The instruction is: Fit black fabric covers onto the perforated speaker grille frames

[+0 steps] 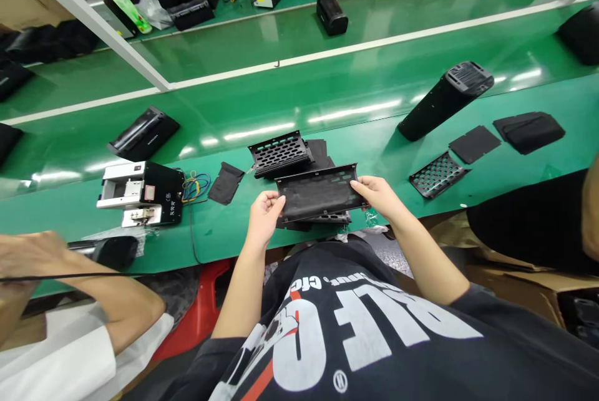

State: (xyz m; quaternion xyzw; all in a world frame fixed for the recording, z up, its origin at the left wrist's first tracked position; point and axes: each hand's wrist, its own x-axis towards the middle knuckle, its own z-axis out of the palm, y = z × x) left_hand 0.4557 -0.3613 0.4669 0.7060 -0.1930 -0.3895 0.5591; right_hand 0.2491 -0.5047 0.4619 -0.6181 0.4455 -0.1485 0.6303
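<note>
I hold a flat black perforated panel (318,192) covered with dark fabric, just above the green bench's near edge. My left hand (264,214) pinches its left end. At the panel's right end my right hand (379,195) is closed on the edge. Right behind the panel lies a second black perforated grille (279,153) on a small pile of dark fabric pieces. Another similar part lies partly hidden under the held panel.
A black fabric piece (225,183) lies to the left, beside a white-and-black device (140,194) with coloured wires. To the right lie a grille (437,174), fabric sheets (474,143) and a black cylindrical housing (444,100). A co-worker's arm (84,289) reaches in at lower left.
</note>
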